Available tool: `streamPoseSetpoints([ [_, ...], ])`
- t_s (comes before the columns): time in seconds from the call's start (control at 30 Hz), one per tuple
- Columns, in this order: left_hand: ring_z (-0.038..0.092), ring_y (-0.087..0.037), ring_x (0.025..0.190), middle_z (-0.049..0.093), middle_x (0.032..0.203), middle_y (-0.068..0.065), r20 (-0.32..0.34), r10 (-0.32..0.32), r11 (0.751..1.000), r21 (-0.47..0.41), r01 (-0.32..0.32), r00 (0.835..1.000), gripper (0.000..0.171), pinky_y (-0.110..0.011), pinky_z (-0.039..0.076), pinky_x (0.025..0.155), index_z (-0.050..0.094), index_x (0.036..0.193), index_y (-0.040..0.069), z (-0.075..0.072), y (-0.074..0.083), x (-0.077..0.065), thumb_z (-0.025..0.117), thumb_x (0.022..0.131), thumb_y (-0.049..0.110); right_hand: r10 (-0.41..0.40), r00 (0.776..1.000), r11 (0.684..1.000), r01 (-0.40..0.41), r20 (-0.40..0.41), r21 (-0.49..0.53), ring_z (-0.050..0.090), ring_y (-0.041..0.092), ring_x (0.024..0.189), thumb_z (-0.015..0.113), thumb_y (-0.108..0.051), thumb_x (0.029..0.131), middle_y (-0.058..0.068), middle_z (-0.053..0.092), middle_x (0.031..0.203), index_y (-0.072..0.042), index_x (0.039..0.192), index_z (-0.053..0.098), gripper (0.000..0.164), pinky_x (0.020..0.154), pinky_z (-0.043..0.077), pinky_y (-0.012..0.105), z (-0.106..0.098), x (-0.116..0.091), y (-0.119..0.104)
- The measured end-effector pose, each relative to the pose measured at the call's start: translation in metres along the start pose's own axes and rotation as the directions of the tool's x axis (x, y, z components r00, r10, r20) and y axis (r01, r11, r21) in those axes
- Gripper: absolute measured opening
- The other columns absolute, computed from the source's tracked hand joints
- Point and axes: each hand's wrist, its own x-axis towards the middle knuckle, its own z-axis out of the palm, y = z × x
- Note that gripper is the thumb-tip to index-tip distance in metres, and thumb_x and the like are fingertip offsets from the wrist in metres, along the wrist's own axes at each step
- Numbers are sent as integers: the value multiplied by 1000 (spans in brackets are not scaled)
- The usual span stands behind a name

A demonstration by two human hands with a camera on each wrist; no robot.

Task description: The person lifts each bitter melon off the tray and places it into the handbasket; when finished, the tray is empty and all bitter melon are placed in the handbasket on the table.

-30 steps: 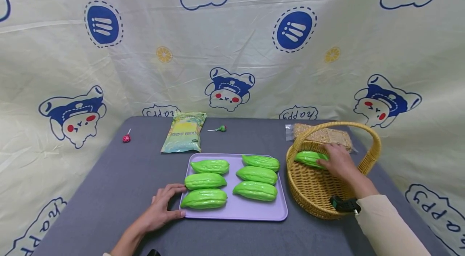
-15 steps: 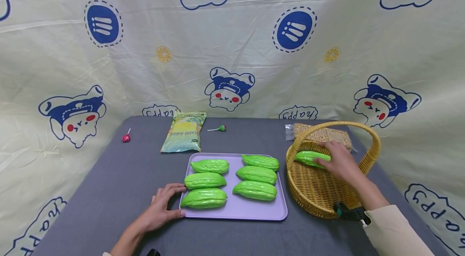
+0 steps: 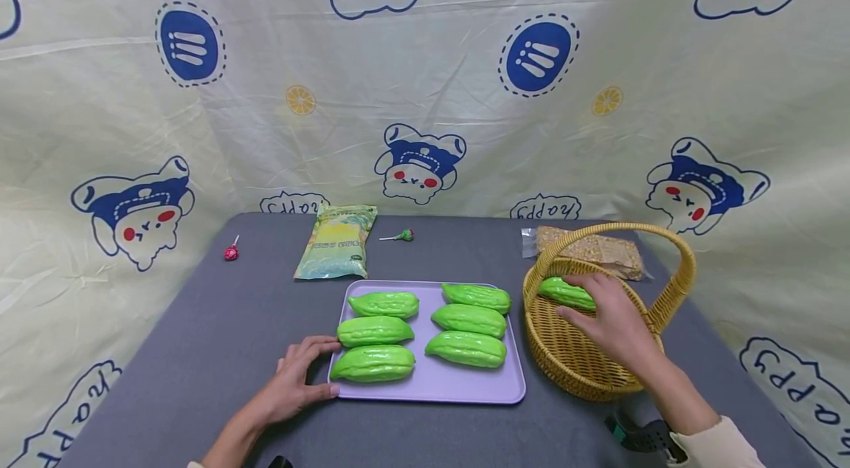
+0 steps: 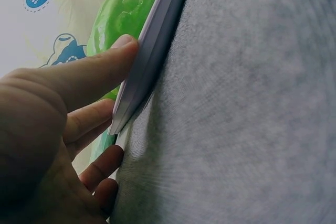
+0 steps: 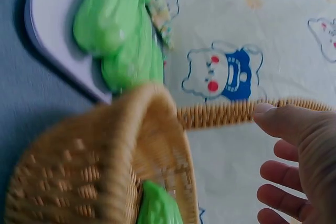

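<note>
In the head view my left hand (image 3: 299, 379) rests at the left edge of a lilac tray (image 3: 465, 387). The left wrist view shows its thumb (image 4: 105, 66) against the tray rim, the other fingers loosely bent beside it. Several green, ribbed bitter melons (image 3: 468, 348) lie on the tray in two columns. One more bitter melon (image 3: 561, 292) lies at the far side inside a wicker basket (image 3: 554, 368). Over this basket my right hand (image 3: 620, 324) is spread, thumb apart from fingers, holding nothing; it partly hides that melon.
Behind the tray lie a yellow-green bag (image 3: 337, 243) and a green lollipop (image 3: 403, 235). A red lollipop (image 3: 231, 253) sits at the far left. A clear pack of grain-like food (image 3: 591, 250) lies behind the basket, whose tall handle (image 3: 684, 269) arches over its opening.
My right hand has let go of the bitter melon in the basket and drawn back toward me, its fingers spreading. My left hand and the tray have stayed put.
</note>
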Motion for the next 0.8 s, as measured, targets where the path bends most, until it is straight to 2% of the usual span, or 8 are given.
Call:
streamPoseSetpoints([
  [0.17,36,-25,116,48,135,-3,4,-9,1000,6,9,1000,56,-35,22,82,55,125,18,-1,1,0,75,76,36,-56,995,998,59,-87,23,52,33,104,80,-17,72,16,62,108,-1,115,61,49,85,41,51,7,-11,-16],
  [0.33,36,-25,115,48,135,-3,-6,4,1000,7,-4,1000,56,-34,22,81,56,125,18,0,0,-1,75,76,36,-147,974,988,154,-175,24,53,26,103,82,-14,66,9,63,107,-4,114,62,53,87,38,36,20,-22,-30],
  [0.47,36,-25,115,48,135,-3,-3,0,1000,4,0,1000,56,-35,21,81,56,125,18,0,1,-1,75,76,36,-195,958,978,206,-213,33,53,21,101,84,-14,62,5,63,106,-6,114,63,56,88,36,28,33,-31,-43],
  [0.57,36,-26,116,48,136,-3,2,-10,1000,7,10,1000,56,-35,22,81,55,125,18,0,1,-1,75,76,36,-220,953,972,234,-209,40,53,18,99,85,-15,61,3,62,106,-7,114,64,57,87,36,26,43,-36,-53],
  [0.8,36,-26,117,48,136,-4,4,-10,1000,12,10,1000,56,-34,22,81,55,126,18,0,1,-1,75,76,37,-250,957,963,261,-148,64,53,11,100,85,-24,63,-4,60,107,-10,112,64,55,85,38,21,64,-44,-68],
])
